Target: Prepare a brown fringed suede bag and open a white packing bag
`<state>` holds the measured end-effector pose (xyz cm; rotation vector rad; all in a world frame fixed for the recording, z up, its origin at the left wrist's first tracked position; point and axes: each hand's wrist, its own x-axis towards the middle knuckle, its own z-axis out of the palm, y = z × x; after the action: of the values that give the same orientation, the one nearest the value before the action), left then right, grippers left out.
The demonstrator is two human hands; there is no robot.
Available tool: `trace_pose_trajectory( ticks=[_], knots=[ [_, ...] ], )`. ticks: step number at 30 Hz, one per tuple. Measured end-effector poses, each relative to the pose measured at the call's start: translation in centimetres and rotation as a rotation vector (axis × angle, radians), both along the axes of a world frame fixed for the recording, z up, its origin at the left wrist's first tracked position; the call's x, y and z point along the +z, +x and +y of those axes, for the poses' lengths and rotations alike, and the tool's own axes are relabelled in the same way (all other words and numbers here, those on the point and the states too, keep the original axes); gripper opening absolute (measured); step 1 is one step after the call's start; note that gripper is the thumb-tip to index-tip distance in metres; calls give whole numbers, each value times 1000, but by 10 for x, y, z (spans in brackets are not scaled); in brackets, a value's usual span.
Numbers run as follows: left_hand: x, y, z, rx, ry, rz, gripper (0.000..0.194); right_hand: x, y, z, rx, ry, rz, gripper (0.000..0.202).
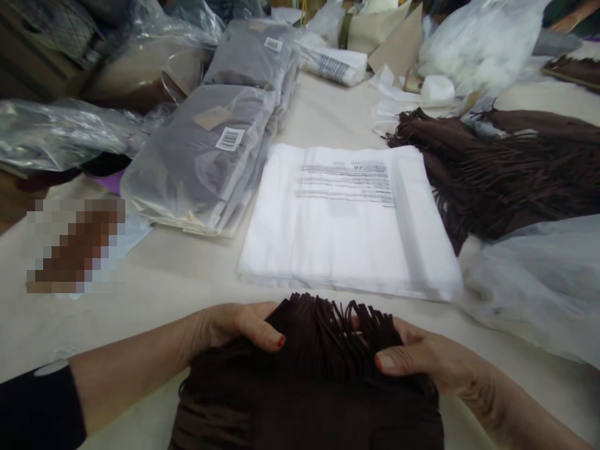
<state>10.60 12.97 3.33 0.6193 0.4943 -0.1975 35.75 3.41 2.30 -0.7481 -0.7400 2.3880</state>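
Note:
A dark brown fringed garment (319,381) lies folded on the table at the near edge, its fringe pointing away from me. My left hand (234,328) grips its left side, thumb on top. On the right side of the fringe, my right hand (417,356) holds the cloth with its thumb over the strands. Just beyond the garment lies a stack of flat white plastic bags (347,219) with printed text.
A pile of bagged grey garments (206,156) with barcode labels sits at the left. More brown fringed pieces (506,169) lie heaped at the right, beside loose clear plastic (539,281). Bags, cardboard and white stuffing crowd the far edge. A pixelated patch covers the left.

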Motion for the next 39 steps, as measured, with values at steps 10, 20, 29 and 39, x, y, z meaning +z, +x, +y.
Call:
trace_pose_trajectory(
  ticks=[10, 20, 29, 39],
  knots=[
    [38, -23, -83, -548, 1676, -325, 82, 26, -41, -88, -8, 1484, -927, 45],
    [40, -79, -143, -294, 2316, -329, 48, 15, -57, -166, -394, 1762, -1101, 31],
    [12, -99, -104, 384, 2027, 574, 49, -20, -37, -148, -912, 1124, -1626, 30],
    [4, -48, -136, 236, 2322, 676, 23, -27, -80, -128, -743, 1180, -1886, 27]
  ],
)
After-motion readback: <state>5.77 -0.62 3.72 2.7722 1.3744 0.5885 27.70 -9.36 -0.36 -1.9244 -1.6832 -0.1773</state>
